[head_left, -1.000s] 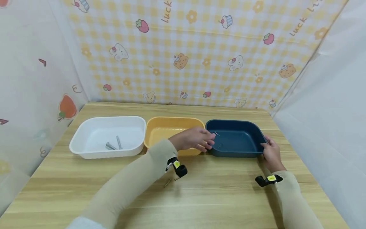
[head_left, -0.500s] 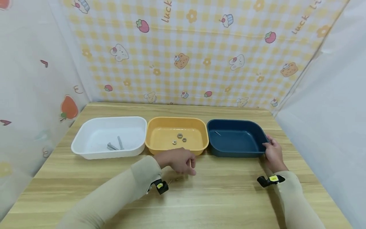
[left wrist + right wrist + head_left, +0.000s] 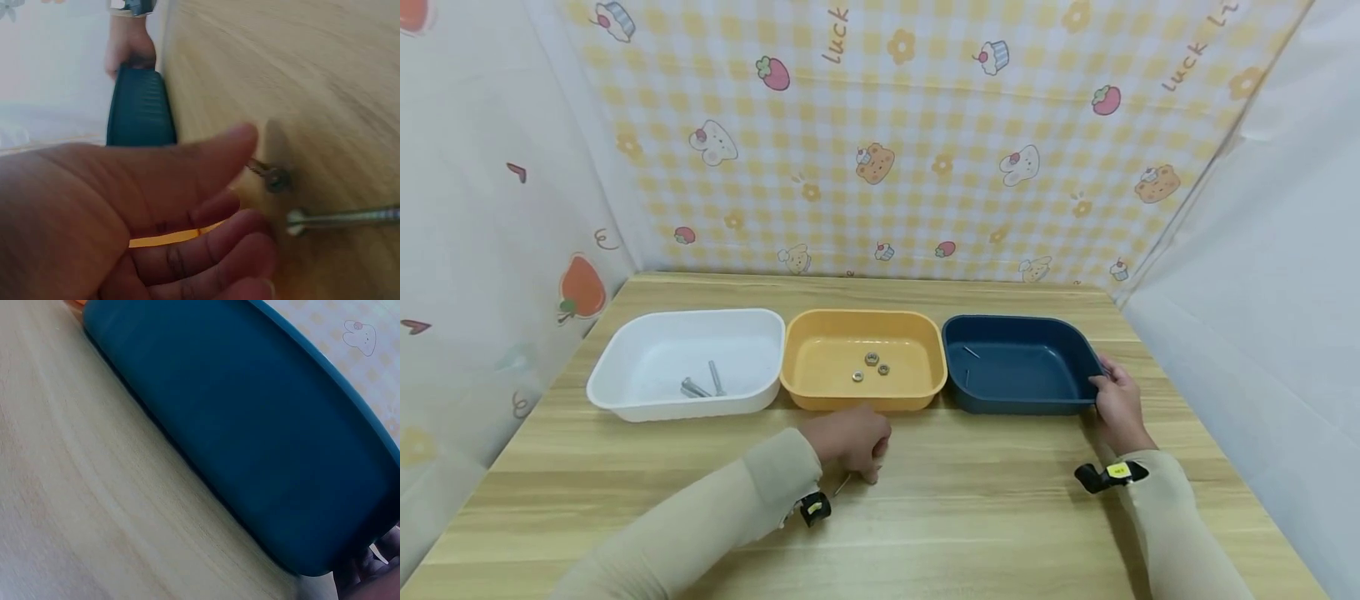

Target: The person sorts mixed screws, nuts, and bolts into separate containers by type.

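Note:
My left hand [image 3: 853, 439] is low over the table in front of the yellow tray [image 3: 863, 403]. In the left wrist view, its thumb and bent fingers are apart, right at a small screw [image 3: 275, 179] on the wood. A second screw [image 3: 344, 220] lies beside the fingertips, also visible in the head view as a thin screw [image 3: 842, 483]. My right hand [image 3: 1118, 404] grips the right end of the navy tray [image 3: 1022, 407], thumb at the rim. Two small screws [image 3: 972, 352] lie inside that tray. Its fingers are mostly hidden in the right wrist view.
Several nuts [image 3: 872, 359] lie in the yellow tray. Large bolts [image 3: 696, 387] lie in the white tray [image 3: 685, 410] at the left. The three trays stand side by side across the wooden table [image 3: 970, 517], before a patterned cloth [image 3: 940, 108].
My left hand has moved from the navy tray's left edge back and down to the screws on the table, uncovering the nuts. My right hand has stayed on the navy tray.

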{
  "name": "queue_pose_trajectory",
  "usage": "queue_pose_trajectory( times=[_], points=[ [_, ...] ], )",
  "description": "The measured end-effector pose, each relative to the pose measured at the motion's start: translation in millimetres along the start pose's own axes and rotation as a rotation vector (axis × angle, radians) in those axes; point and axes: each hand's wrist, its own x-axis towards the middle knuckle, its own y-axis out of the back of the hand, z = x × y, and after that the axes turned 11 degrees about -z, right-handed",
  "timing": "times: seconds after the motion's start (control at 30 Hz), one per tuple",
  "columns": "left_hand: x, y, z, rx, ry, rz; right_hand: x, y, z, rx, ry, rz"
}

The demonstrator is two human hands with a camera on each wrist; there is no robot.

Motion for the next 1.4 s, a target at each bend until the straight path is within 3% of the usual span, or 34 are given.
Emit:
queue_pose_trajectory(
  times=[0.23,0.37,0.67,0.77,1.1,1.27,1.4],
  points=[
    [1.5,-7.3,-3.1,0.034,-0.045,0.025,-1.7,-1.5,0.6,-0.028,-0.028,-0.003],
    [3.0,-6.5,-3.8,0.050,-0.068,0.034,-1.5,-2.1,-0.4,0.013,-0.025,0.003],
    [6.9,-6.8,-3.2,0.030,-0.011,-0.021,0.2,-1.8,0.5,0.012,-0.028,-0.002],
    [8.3,-6.2,-3.3,0.019,-0.035,-0.013,-0.2,-2.2,0.4,-0.002,-0.033,0.009],
    [12.9,9.9,1.3,-0.124,-0.250,0.045,-0.8,-2.6,-1.2,0.012,-0.016,0.024],
    [14.7,20.5,9.2,-0.198,-0.249,0.069,-0.8,-1.8,-0.6,-0.003,-0.015,0.013],
    [18.3,27.1,14.5,-0.337,-0.222,0.099,-1.1,-1.9,-1.0,-0.017,-0.012,0.013]
  ],
)
